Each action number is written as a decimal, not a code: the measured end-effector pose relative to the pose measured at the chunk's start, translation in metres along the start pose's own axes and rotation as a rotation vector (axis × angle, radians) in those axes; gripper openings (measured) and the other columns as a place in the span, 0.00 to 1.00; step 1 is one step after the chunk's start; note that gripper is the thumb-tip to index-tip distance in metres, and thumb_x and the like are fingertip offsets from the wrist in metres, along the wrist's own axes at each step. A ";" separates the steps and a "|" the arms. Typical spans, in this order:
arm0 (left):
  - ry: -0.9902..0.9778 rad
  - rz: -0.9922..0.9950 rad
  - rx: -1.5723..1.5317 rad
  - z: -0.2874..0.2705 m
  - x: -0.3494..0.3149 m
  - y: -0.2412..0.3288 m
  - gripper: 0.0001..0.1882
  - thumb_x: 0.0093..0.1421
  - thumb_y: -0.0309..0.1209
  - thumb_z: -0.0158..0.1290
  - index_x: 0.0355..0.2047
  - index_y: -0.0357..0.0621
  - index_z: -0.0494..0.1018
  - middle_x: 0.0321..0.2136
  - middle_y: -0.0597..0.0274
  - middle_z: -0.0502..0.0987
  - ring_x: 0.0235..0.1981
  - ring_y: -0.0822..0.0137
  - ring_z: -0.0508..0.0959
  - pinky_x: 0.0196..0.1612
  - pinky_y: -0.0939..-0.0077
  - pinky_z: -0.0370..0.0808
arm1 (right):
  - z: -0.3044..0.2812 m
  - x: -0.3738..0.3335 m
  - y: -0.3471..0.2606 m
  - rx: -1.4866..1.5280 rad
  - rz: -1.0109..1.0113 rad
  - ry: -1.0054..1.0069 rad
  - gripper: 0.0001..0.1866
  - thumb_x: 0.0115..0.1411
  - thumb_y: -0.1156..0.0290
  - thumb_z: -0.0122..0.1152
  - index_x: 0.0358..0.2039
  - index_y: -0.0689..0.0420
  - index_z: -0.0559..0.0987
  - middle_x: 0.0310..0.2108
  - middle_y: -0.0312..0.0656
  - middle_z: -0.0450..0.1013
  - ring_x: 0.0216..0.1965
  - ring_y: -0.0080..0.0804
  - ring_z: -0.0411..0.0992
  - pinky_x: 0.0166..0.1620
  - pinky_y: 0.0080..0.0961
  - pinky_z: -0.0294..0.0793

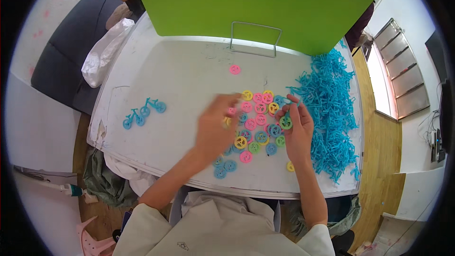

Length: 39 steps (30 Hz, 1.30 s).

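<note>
Head: colored wheels (260, 119) between hands (215, 125) (299, 132)

The white table (175, 76) bears two blue toy bicycles (145, 111), coloured wheels (260, 136) (some pink) and heaped blue pieces (332, 118).

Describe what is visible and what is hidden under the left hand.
At the edge of the left hand, a pink wheel and a yellow wheel partly show. Whatever lies directly beneath it is covered.
</note>
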<state>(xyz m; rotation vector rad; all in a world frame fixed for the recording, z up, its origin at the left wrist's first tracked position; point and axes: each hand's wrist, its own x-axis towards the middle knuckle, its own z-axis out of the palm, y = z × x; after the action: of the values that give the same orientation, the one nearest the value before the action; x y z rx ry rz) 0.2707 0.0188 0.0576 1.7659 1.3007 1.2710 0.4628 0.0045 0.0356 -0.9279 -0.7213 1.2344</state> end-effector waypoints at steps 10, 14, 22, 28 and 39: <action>-0.249 -0.106 0.336 -0.027 0.000 -0.048 0.11 0.50 0.25 0.63 0.34 0.40 0.76 0.32 0.59 0.74 0.27 0.66 0.74 0.31 0.75 0.72 | 0.015 -0.008 -0.005 -0.311 0.021 -0.127 0.17 0.56 0.79 0.63 0.47 0.62 0.75 0.32 0.31 0.68 0.26 0.13 0.63 0.28 0.12 0.64; -0.244 -0.167 0.174 -0.024 0.005 -0.048 0.10 0.51 0.27 0.63 0.32 0.38 0.76 0.30 0.60 0.75 0.26 0.70 0.74 0.31 0.76 0.72 | 0.004 -0.005 -0.002 -0.287 0.114 -0.141 0.13 0.59 0.77 0.61 0.45 0.61 0.76 0.31 0.31 0.68 0.26 0.14 0.64 0.29 0.11 0.64; -0.370 -0.166 0.159 -0.020 0.006 -0.048 0.09 0.55 0.27 0.60 0.32 0.37 0.73 0.31 0.60 0.75 0.29 0.70 0.76 0.33 0.76 0.73 | 0.004 -0.002 0.003 -0.225 0.158 -0.165 0.09 0.62 0.70 0.60 0.40 0.60 0.78 0.27 0.31 0.72 0.26 0.15 0.68 0.31 0.13 0.66; -0.396 -0.196 0.139 -0.017 0.008 -0.045 0.09 0.56 0.27 0.59 0.33 0.37 0.73 0.33 0.59 0.74 0.30 0.70 0.76 0.34 0.75 0.73 | 0.000 0.000 0.006 -0.281 0.121 -0.202 0.09 0.62 0.71 0.60 0.40 0.61 0.77 0.30 0.35 0.76 0.29 0.18 0.72 0.33 0.16 0.70; -0.393 -0.278 0.124 -0.028 0.011 -0.044 0.10 0.54 0.28 0.60 0.36 0.40 0.74 0.32 0.60 0.77 0.32 0.67 0.77 0.35 0.73 0.73 | 0.004 -0.002 0.006 -0.385 0.088 -0.178 0.09 0.61 0.74 0.61 0.40 0.64 0.78 0.31 0.37 0.77 0.31 0.19 0.74 0.36 0.17 0.73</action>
<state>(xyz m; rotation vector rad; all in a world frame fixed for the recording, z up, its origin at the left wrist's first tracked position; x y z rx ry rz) 0.2299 0.0420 0.0337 1.7333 1.3533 0.6634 0.4564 0.0037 0.0321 -1.1823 -1.0953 1.2905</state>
